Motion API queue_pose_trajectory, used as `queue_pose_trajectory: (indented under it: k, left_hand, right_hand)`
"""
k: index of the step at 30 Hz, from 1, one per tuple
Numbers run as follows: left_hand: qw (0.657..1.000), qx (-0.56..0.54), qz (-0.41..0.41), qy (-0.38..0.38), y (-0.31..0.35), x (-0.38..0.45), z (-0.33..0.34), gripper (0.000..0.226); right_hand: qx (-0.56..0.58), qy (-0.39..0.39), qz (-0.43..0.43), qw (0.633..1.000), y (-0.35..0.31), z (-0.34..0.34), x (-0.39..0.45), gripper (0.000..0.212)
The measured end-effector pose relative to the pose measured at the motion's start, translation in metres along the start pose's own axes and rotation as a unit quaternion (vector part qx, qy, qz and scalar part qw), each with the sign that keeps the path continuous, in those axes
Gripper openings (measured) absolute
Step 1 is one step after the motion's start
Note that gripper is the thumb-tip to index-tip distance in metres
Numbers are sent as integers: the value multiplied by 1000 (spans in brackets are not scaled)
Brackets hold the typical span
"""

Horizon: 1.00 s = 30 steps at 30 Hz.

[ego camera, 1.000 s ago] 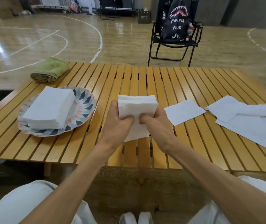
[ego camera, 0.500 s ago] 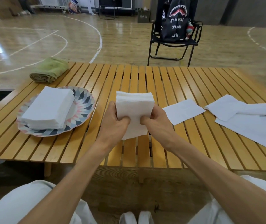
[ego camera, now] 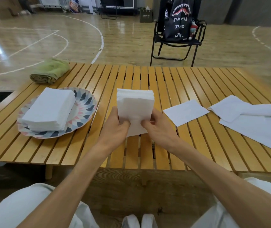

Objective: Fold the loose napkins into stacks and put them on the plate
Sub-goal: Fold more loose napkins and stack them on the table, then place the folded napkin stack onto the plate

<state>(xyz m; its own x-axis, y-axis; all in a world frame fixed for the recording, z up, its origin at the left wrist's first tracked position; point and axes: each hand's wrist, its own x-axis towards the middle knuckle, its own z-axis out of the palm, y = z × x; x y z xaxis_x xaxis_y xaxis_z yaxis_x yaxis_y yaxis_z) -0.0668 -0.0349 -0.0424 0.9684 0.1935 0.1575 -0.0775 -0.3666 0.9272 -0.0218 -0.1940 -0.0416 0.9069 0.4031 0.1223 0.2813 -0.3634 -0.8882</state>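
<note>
Slatted wood forms the bench (ego camera: 172, 89), where a folded stack (ego camera: 49, 111) is laid on the patterned plate (ego camera: 85, 102). Above mid-bench, a napkin stack (ego camera: 134, 106) is gripped upright by the left hand (ego camera: 116, 127) and right hand (ego camera: 158, 129). Loose napkins (ego camera: 246, 122) are spread at the right.

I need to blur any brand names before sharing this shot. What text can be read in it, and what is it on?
"OPEN": white letters on the black backpack on the chair.
Lines below it on the backpack: partly legible, perhaps "THE", not sure.
Dark box on the floor: print too small to read.
Round object far back: blurred.
</note>
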Motion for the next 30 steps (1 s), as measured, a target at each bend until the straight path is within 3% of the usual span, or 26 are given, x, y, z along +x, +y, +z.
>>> queue_pose_trajectory:
  k: [7,17,24,30]
  left_hand:
    - [998,29,-32,34,5,0,-10,27]
    - [996,-21,-68,51,33,-2,-64,30]
    - [985,-5,-147,86,28,8,-137,50]
    - [982,96,-130,100,19,15,-201,35]
  right_hand:
    - [-28,17,22,999,-1,-6,-3,23]
    - [99,-41,104,989,-53,-4,17,22]
    - [140,-78,145,976,-94,55,68,16]
    - [183,-101,158,965,-119,120,103,19]
